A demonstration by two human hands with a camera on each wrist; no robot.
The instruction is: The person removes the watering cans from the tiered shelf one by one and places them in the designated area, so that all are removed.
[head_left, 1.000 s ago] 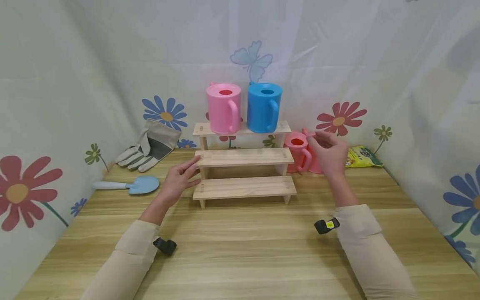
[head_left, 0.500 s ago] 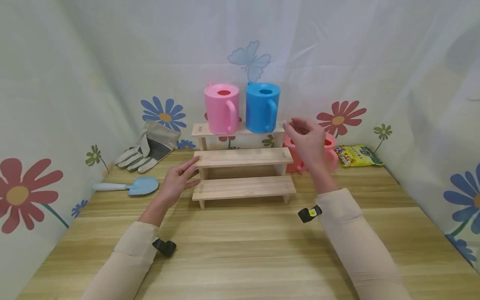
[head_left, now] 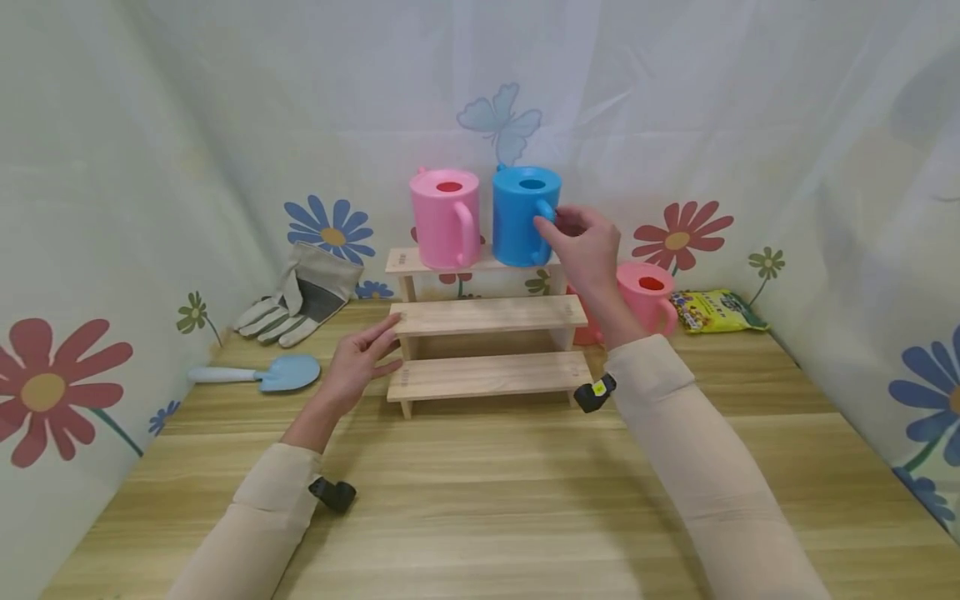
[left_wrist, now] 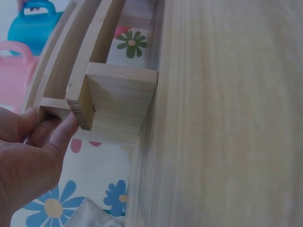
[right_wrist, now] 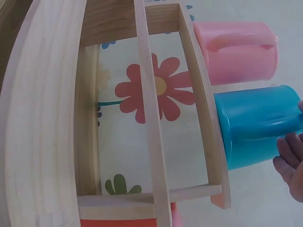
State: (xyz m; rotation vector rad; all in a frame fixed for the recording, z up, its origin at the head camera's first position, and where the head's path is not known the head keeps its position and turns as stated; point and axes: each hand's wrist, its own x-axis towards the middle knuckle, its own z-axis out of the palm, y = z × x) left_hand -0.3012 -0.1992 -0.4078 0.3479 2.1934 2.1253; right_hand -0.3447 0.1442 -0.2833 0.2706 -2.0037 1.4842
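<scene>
A three-tier wooden plant stand (head_left: 487, 312) stands near the back of the table. On its top tier, a pink watering can (head_left: 444, 221) and a blue watering can (head_left: 517, 218) stand upright side by side, handles facing front. My right hand (head_left: 588, 248) is at the blue can's handle, thumb on one side and fingers on the other; in the right wrist view the fingers (right_wrist: 291, 156) are partly cut off by the frame edge. My left hand (head_left: 356, 367) holds the left end of the stand's middle tier, as the left wrist view also shows.
Coral-pink watering cans (head_left: 643, 292) stand right of the stand, one mostly hidden by my right forearm. A yellow packet (head_left: 718, 312) lies beyond them. To the left are work gloves (head_left: 300, 292) and a light-blue trowel (head_left: 288, 373). A floral curtain (head_left: 337, 100) hangs behind.
My right hand has moved left and up from above the coral-pink cans to the blue watering can's handle. My left hand has kept its place on the stand.
</scene>
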